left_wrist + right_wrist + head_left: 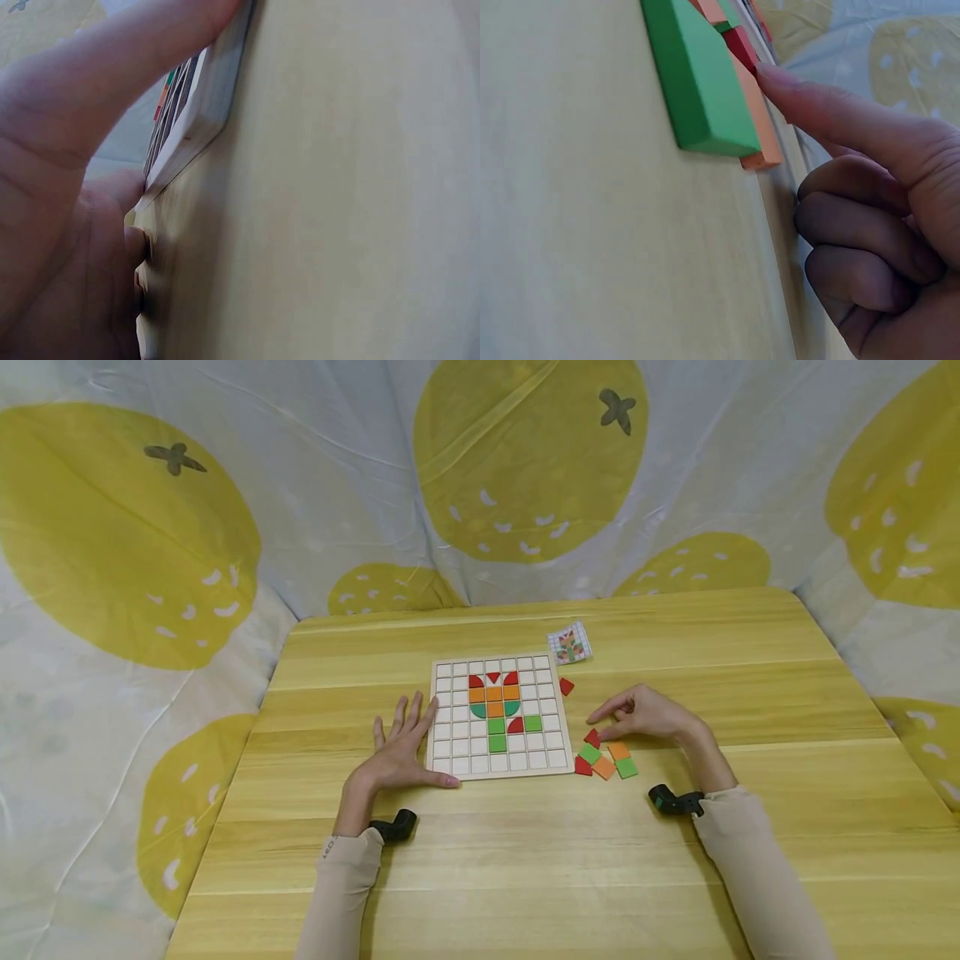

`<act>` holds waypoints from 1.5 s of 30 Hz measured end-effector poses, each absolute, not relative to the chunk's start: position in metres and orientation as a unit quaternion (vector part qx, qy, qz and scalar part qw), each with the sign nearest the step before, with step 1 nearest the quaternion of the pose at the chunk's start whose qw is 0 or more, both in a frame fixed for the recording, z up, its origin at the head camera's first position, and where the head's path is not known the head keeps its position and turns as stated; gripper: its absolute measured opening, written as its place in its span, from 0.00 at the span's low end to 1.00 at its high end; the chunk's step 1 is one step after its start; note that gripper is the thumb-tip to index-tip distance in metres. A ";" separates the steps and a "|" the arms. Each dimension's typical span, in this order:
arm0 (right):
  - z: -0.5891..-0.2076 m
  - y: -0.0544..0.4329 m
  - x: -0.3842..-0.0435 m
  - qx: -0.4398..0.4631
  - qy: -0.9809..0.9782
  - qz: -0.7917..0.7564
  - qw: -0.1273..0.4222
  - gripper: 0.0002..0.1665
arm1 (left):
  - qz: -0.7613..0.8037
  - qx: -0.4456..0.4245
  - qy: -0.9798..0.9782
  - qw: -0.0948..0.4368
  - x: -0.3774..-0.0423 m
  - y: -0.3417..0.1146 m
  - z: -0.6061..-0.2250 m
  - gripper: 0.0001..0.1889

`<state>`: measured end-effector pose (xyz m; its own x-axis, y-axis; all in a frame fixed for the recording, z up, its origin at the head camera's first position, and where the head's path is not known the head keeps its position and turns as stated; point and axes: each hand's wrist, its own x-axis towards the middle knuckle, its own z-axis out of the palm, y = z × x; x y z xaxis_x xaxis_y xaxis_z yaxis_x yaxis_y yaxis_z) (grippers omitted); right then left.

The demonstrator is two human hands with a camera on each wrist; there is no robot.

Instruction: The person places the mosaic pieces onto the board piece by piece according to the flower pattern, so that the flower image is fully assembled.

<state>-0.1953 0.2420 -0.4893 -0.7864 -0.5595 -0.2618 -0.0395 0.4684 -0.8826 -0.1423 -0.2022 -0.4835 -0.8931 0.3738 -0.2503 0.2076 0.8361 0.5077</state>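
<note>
In the head view a square wooden grid board (537, 761) lies mid-table. It carries red, orange and green tiles in a flower-like pattern. My left hand (395, 758) rests at the board's near left corner, fingers spread, thumb along the front edge; the left wrist view shows the thumb against the board's side (202, 112). Beyond the board's right side, my right hand (647, 714) hovers over loose tiles, thumb and index finger apart. The thumb tip is at a red tile (592, 738). Beside it are a green tile (705, 90) and orange ones; the other fingers are curled.
A small printed pattern card (570, 643) lies behind the board's right corner. One red tile (567, 687) sits apart near the board's right edge. Patterned cloth (360, 485) hangs behind the wooden table (525, 877).
</note>
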 end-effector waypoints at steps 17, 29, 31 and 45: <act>-0.489 0.229 -0.195 -0.196 0.820 -0.474 0.255 0.15 | 0.243 0.153 0.942 0.174 -0.143 -0.202 -0.482 0.74; -0.491 0.225 -0.196 -0.201 0.822 -0.468 0.256 0.14 | 0.247 0.152 0.942 0.172 -0.143 -0.202 -0.484 0.74; -0.492 0.225 -0.196 -0.196 0.823 -0.468 0.255 0.14 | 0.247 0.152 0.941 0.172 -0.143 -0.202 -0.484 0.74; -0.492 0.226 -0.196 -0.202 0.813 -0.484 0.253 0.17 | 0.246 0.156 0.942 0.169 -0.143 -0.202 -0.484 0.74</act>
